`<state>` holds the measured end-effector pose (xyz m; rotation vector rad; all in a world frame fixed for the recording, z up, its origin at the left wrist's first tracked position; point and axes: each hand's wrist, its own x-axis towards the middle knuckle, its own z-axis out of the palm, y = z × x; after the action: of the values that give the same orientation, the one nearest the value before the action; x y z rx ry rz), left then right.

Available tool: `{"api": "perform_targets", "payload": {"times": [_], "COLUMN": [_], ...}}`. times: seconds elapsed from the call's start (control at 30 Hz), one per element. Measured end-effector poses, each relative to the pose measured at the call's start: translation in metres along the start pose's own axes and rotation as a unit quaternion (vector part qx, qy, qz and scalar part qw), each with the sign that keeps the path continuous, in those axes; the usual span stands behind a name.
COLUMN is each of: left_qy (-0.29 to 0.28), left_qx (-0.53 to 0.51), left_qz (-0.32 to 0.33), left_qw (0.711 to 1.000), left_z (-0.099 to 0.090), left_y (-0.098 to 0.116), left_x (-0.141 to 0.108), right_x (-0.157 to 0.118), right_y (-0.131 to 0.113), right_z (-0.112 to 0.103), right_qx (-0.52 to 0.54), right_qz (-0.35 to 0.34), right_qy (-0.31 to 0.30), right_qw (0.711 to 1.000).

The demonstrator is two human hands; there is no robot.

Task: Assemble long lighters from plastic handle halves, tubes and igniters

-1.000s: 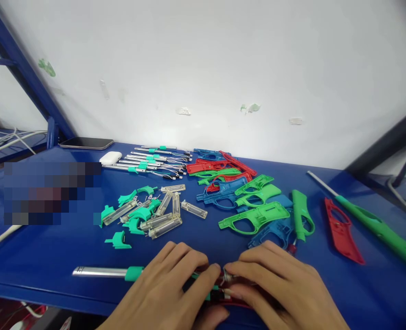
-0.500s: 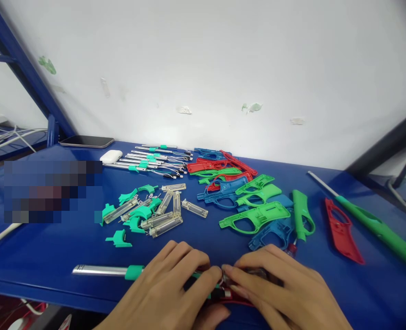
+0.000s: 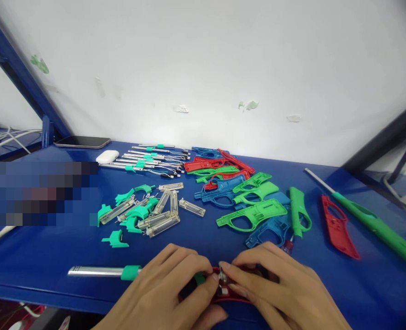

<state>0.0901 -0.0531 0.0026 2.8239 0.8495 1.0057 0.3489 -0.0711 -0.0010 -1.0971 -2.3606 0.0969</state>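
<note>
My left hand [image 3: 170, 286] is closed around the left end of a red lighter casing half [image 3: 235, 299], thumb and fingertips pressing on parts inside it. At its right end my right hand [image 3: 278, 284] grips the same casing, with fingertips on a small shiny piece [image 3: 222, 275] that I cannot make out fully. A silver lighter tube [image 3: 95, 272] with a teal sleeve [image 3: 131, 272] sticks out left from under my left hand. Both hands hide most of the casing's inside.
Clear fuel tanks [image 3: 163, 226] and teal triggers [image 3: 115, 239] lie beyond my left hand. Wired metal tubes [image 3: 155, 156] are behind them. Green casing halves [image 3: 253, 215], a loose red half [image 3: 338, 229], a screwdriver [image 3: 288, 246] and a green lighter [image 3: 378, 229] lie to the right.
The view has shifted slightly. My left fingers have moved a little on the parts in the casing, and more of its red inside and the shiny piece shows between my fingertips.
</note>
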Motion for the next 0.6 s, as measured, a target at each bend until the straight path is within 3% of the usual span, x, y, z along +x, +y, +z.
{"api": "perform_targets", "payload": {"times": [0.33, 0.47, 0.6], "left_qy": [-0.009, 0.008, 0.010], "left_qx": [0.018, 0.028, 0.026], "left_qz": [0.005, 0.013, 0.019], "left_qw": [1.000, 0.999, 0.999], "left_z": [-0.003, 0.001, 0.001], "left_y": [0.005, 0.002, -0.001], "left_x": [0.001, 0.002, 0.004], "right_x": [0.005, 0.008, 0.002], "right_y": [-0.004, -0.006, 0.003], "right_z": [-0.006, -0.010, -0.016], "right_qx": [0.000, -0.024, -0.051], "right_qz": [-0.001, -0.001, 0.075], "right_qy": [0.004, 0.103, 0.226], "right_qw": [1.000, 0.994, 0.970]}}
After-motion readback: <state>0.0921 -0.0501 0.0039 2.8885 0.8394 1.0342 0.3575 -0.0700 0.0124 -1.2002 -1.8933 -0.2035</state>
